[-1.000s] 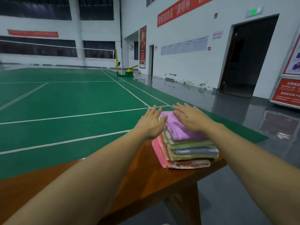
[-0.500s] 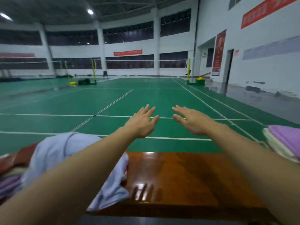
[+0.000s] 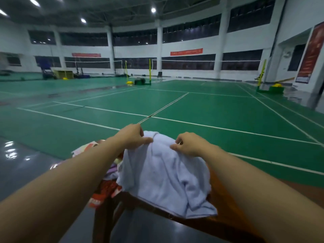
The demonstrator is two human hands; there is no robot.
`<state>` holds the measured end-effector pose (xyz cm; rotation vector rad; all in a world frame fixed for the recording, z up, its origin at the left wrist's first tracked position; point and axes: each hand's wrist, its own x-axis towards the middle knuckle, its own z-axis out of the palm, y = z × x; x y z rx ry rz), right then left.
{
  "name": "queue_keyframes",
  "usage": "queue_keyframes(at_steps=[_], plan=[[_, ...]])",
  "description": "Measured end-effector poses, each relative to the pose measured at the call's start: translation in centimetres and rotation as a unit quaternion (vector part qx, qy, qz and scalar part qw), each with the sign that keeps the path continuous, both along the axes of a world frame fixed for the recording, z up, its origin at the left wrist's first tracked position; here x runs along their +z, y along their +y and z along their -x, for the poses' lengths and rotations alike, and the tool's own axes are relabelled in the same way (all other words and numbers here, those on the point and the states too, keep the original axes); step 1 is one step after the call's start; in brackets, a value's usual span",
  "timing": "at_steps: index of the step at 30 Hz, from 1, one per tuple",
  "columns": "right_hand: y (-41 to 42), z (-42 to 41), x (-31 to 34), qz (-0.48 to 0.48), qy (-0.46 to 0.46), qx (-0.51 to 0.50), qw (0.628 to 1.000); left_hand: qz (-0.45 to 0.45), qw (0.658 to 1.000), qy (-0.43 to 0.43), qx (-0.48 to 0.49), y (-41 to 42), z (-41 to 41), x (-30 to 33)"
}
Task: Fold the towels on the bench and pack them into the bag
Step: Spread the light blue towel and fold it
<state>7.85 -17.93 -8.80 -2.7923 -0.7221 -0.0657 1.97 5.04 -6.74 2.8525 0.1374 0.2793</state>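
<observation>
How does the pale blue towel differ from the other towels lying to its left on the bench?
The pale blue towel is plain, gripped by the left hand and right hand; the pile of towels is multicoloured and untouched. The blue one drapes on top, the pile partly hidden beneath. Both lie unfolded on the bench.

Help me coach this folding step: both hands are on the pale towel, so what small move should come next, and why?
Probably lift the pale towel up and clear, then spread it flat. Both the left hand and right hand pinch its far edge, but it lies crumpled over a heap of unfolded towels and hangs off the bench edge, so it cannot be folded as it lies.
</observation>
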Motion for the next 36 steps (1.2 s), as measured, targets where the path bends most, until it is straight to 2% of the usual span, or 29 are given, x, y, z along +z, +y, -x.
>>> queue_keyframes(at_steps=[5, 14, 17, 20, 22, 23, 25, 26, 27, 28, 29, 31, 34, 36], plan=[[-1.3, -0.2, 0.2, -0.153, -0.019, -0.037, 0.987, 0.060, 0.996, -0.046, -0.037, -0.3, -0.4, 0.2], [-6.9, 1.5, 2.1, -0.206, 0.015, -0.015, 0.978, 0.066, 0.993, -0.039, -0.090, -3.0, -0.1, 1.8], [-11.0, 2.6, 2.5, -0.215, 0.029, -0.026, 0.976, 0.099, 0.983, -0.069, -0.141, -6.9, -0.2, 2.3], [-16.8, 3.3, 2.3, -0.201, 0.050, -0.065, 0.976, 0.172, 0.962, -0.102, -0.184, -13.3, -0.8, 2.1], [-21.8, 3.8, 1.6, -0.155, 0.080, -0.102, 0.979, 0.243, 0.940, -0.087, -0.222, -18.8, -0.6, 1.4], [-24.5, 4.1, 1.2, -0.119, 0.099, -0.124, 0.980, 0.294, 0.919, -0.042, -0.259, -21.6, -0.2, 1.1], [-29.7, 4.9, 0.3, -0.026, 0.128, -0.189, 0.973, 0.386, 0.842, 0.129, -0.355, -26.6, 1.1, 0.5], [-32.0, 5.4, -0.1, 0.028, 0.140, -0.233, 0.962, 0.400, 0.800, 0.216, -0.392, -28.6, 1.7, 0.2], [-33.9, 5.9, -0.4, 0.081, 0.145, -0.283, 0.945, 0.398, 0.774, 0.268, -0.413, -30.2, 2.0, -0.2], [-35.3, 6.4, -0.7, 0.122, 0.134, -0.330, 0.927, 0.392, 0.771, 0.280, -0.415, -31.3, 1.9, -0.6], [-36.3, 6.7, -1.0, 0.146, 0.108, -0.366, 0.913, 0.385, 0.789, 0.260, -0.402, -31.9, 1.6, -1.1], [-36.8, 6.7, -1.9, 0.103, 0.060, -0.393, 0.912, 0.355, 0.851, 0.171, -0.347, -31.8, 0.2, -2.0], [-33.6, 6.6, -3.0, -0.050, 0.052, -0.341, 0.937, 0.269, 0.919, 0.067, -0.280, -28.9, -2.1, -3.1], [-30.4, 6.3, -3.9, -0.106, 0.077, -0.279, 0.951, 0.160, 0.953, 0.039, -0.253, -26.2, -2.9, -3.5]])
